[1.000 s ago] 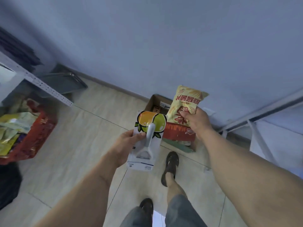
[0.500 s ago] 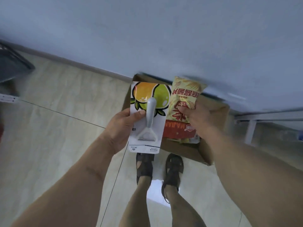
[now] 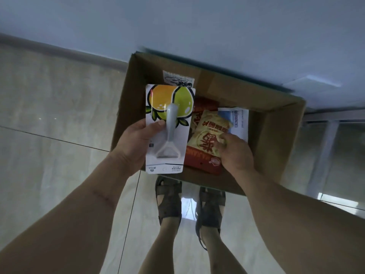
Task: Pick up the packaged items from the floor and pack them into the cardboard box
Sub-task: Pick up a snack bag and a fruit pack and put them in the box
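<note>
The head view, the only one, looks straight down past both forearms at an open cardboard box [image 3: 280, 139] standing on the tiled floor [image 3: 49, 115] against the wall, with the person's sandalled feet just short of its near wall. The right hand [image 3: 236, 153] is down inside the box, its grip closed on the lower right part of a yellow and red snack bag [image 3: 207, 133]; the fingers curl onto the face of the bag, which lies over other packets, with a white and blue package [image 3: 239, 120] just beside it on the far right. The left hand [image 3: 136, 143] holds a carded fruit peeler pack [image 3: 167, 129], thumb across the front and fingers behind, above the box's left wall. The pack's long axis runs away from the person, the fruit print at the far end, and it overlaps the box opening from the left. The next move likely turns on this: the snack bag looks as good as placed, while the peeler pack has yet to go right and down into the opening, where free room appears to lie toward the far wall.
</note>
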